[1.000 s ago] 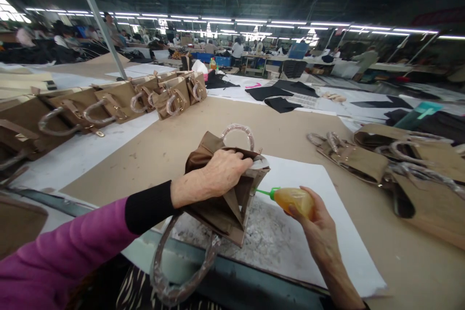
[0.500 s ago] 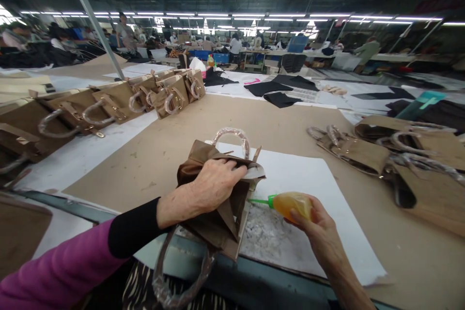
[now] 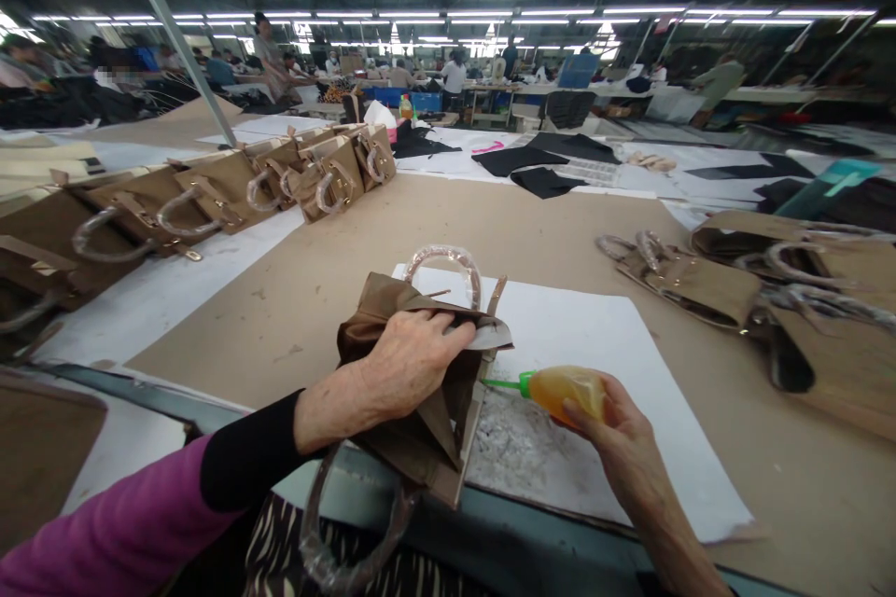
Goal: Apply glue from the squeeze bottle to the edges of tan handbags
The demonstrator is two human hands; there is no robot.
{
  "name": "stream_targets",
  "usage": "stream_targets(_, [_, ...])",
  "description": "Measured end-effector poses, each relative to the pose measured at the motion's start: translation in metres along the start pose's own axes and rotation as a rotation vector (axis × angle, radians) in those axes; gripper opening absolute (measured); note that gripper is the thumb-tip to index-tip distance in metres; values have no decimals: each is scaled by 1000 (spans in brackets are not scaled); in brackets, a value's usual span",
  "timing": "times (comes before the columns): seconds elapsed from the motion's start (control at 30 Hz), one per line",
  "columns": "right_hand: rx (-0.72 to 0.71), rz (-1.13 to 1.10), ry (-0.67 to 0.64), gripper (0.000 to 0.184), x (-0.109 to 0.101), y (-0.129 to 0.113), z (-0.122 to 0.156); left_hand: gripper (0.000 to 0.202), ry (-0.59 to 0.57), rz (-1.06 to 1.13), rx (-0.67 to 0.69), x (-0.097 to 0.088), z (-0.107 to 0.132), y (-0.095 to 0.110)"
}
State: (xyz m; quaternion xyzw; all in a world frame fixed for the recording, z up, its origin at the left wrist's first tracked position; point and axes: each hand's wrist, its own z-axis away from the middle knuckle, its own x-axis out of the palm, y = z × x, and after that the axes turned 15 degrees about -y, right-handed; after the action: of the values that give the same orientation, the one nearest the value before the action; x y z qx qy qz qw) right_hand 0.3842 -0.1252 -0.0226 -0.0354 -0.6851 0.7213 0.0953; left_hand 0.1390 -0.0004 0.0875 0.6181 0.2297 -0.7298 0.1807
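Observation:
My left hand (image 3: 410, 364) grips the top of a brown handbag (image 3: 420, 429) and holds it open on its side at the table's near edge. One plastic-wrapped handle (image 3: 442, 256) stands up behind the hand, another (image 3: 336, 532) hangs over the edge. My right hand (image 3: 616, 443) is closed round a small amber glue bottle (image 3: 564, 389). Its green nozzle (image 3: 504, 382) points left and touches the bag's open side. Under both lies a white paper sheet (image 3: 595, 345) with dried glue smears.
A row of finished tan handbags (image 3: 210, 196) lines the left. More flattened bags (image 3: 756, 289) lie at the right. Black fabric pieces (image 3: 539, 177) lie further back. Other people work at distant tables. A metal pole (image 3: 175, 37) slants at upper left.
The glue bottle's nozzle has moved left, up against the bag's side. My left hand keeps its grip on the bag; the view has shifted slightly.

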Motion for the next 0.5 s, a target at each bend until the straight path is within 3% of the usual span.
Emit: stream_targets(0.5, [117,-137,-35,45,-2,5,15,26,32,-30,4,9,8,2])
